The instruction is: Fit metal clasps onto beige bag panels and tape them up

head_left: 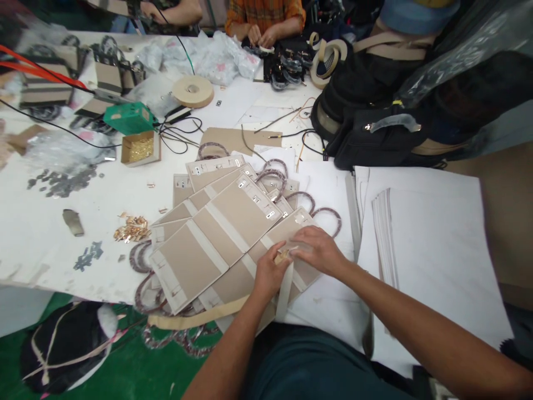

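In the head view, a pile of beige flat bag panels (pixel 241 216) with pale cross strips and dark wrapped loop handles (pixel 327 222) lies before me. My left hand (pixel 270 273) pinches a strip of cream tape (pixel 200 318), which trails left beneath my forearm over the panels' near edge. My right hand (pixel 320 250) meets it, thumb and fingertips closed at the tape's end. A paler length hangs below my fingers. Both hands are above the lower right panel. Small metal fittings sit along the panels' ends.
Copper-coloured clips (pixel 132 228), grey metal pieces (pixel 69 180) and a small box of gold parts (pixel 141 149) lie leftward. Behind are a tape roll (pixel 192 91), a green box (pixel 130 117) and cables. White sheets (pixel 437 239) are stacked right, with black bags (pixel 375 130) behind. Two people work opposite.
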`<state>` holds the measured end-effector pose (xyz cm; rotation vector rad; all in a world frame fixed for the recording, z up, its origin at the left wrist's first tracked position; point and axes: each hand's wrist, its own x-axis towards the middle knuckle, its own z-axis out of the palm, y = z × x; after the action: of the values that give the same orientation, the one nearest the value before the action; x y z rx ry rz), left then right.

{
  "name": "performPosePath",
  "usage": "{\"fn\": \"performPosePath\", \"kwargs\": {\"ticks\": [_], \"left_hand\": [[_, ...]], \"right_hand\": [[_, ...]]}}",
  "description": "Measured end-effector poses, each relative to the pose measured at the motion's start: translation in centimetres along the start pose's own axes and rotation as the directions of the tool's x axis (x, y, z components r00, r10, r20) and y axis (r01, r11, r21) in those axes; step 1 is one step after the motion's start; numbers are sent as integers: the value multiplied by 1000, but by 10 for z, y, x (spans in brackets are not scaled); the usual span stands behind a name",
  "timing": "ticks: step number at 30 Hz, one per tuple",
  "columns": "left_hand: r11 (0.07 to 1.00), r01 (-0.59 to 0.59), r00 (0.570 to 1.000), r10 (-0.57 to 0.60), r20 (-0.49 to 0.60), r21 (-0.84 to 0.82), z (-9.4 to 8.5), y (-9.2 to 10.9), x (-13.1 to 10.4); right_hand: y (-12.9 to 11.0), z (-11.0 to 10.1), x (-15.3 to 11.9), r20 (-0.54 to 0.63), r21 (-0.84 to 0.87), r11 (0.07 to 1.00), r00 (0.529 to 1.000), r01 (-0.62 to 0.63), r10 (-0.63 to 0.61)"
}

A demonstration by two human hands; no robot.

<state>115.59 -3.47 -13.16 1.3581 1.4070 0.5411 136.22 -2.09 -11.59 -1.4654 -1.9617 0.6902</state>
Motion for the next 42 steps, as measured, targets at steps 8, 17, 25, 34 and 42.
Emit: {"fn": "performPosePath", "kwargs": {"ticks": [8, 17, 25, 34, 42], "left_hand": [[979, -185, 981, 178, 80, 84, -10, 3, -23], [957, -219, 976, 214, 47, 190, -43, -21, -34], [973, -220, 971, 225, -79, 69, -20, 18, -16], [858, -320, 939, 345, 10, 402, -27, 14, 4], [715, -345, 886, 461, -40, 608, -37, 3, 13]], "right_hand": [[-22, -9, -5, 137, -125, 992, 990, 32, -14], [-38, -14, 10, 179, -21, 999, 984, 27, -23], [-44, -16, 26, 195, -18, 999, 981, 27, -23], [-46, -20, 57, 400, -283, 888, 886, 363, -235], [-26, 17, 79, 208, -153, 987, 978, 55, -22]]}}
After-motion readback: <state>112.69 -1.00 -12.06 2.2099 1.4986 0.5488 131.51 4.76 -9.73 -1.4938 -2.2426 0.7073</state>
